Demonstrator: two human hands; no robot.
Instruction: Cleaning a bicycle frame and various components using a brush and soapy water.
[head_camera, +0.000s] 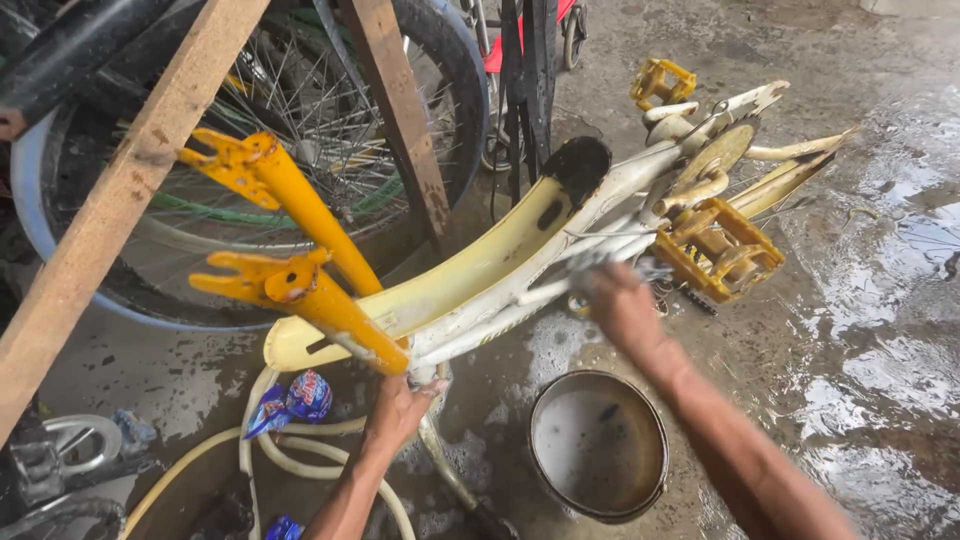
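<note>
A white and pale-yellow bicycle frame (500, 280) was seen lying upside down across the middle of the frame, above a wet concrete floor (860, 300). The left hand (398, 410), at lower centre, was clenched around the frame's head end, just below the yellow fork (300, 260) whose two legs pointed toward the upper left. The right hand (620, 305), right of centre, was pressed against the frame tubes, closed on a soapy grey scrubbing pad (610, 262); its motion was blurred. A yellow pedal (718, 250) was seen just right of that hand. A round metal basin (598, 445) holding cloudy water was set on the floor below. A spoked wheel (300, 130) and wooden beams (120, 190) filled the upper left.
</note>
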